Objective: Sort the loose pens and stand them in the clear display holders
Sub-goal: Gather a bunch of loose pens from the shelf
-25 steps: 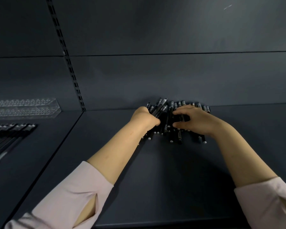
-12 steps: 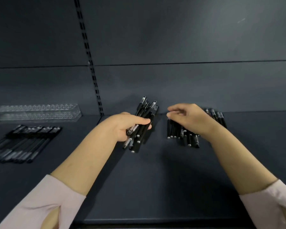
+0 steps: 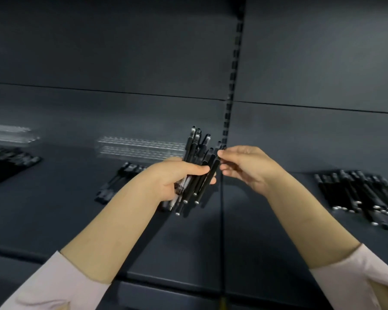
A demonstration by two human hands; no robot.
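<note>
My left hand (image 3: 175, 180) grips a bundle of black pens (image 3: 196, 168), held upright above the dark shelf in the middle of the head view. My right hand (image 3: 244, 166) is just right of the bundle, its fingertips pinching the top of one pen at the bundle's right edge. Behind the bundle a clear display holder (image 3: 141, 147) stands against the back wall. A row of black pens (image 3: 119, 180) lies in front of that holder, partly hidden by my left arm. The loose pile of black pens (image 3: 363, 193) lies on the shelf at the right.
A second clear holder (image 3: 9, 134) stands at the far left with more dark pens (image 3: 11, 162) lying in front of it. A slotted upright (image 3: 231, 90) runs down the back wall. The shelf's front edge (image 3: 166, 280) crosses below my forearms.
The view has swung left, so the loose pile now lies at the far right. My left hand has lifted its bundle of pens higher, and my right hand has left the pile and come to the bundle.
</note>
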